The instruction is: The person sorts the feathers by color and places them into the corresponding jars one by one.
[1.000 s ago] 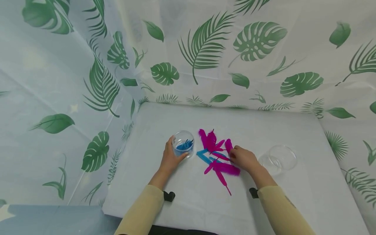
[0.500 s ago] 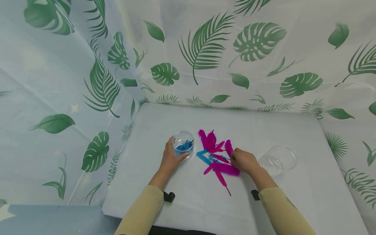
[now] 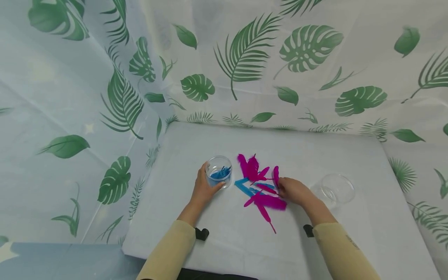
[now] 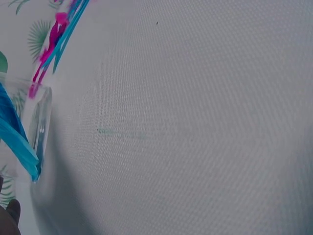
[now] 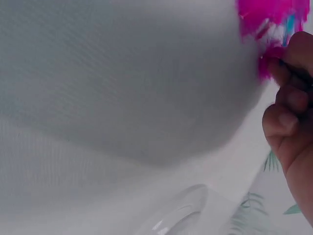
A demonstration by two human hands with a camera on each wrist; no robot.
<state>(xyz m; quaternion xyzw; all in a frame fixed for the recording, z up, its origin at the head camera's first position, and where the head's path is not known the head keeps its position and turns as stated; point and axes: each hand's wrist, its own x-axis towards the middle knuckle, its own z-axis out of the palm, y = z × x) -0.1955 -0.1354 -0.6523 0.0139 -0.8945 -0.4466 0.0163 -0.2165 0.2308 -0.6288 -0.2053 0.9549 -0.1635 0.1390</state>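
Observation:
My left hand [image 3: 204, 187] grips a clear plastic cup [image 3: 224, 158] that has blue feathers [image 3: 219, 173] in its bottom. In the left wrist view the cup wall [image 4: 43, 127] and a blue feather [image 4: 19, 147] show at the left edge. My right hand [image 3: 294, 191] has curled fingers and pinches a magenta feather [image 3: 276, 175] at the pile's right side. Against the fingertips in the right wrist view lies a magenta tuft [image 5: 268, 63]. Loose magenta feathers [image 3: 252, 168] and blue feathers [image 3: 242, 187] overlap on the table between both hands.
A second clear cup [image 3: 338, 189] stands to the right, beyond my right wrist. The white tabletop [image 3: 227, 249] meets leaf-printed cloth walls [image 3: 308, 97] at its back and sides.
My right hand has shifted slightly right, and the magenta feather at its fingertips has moved with it and turned narrower to view. My left hand and its cup have stayed in place.

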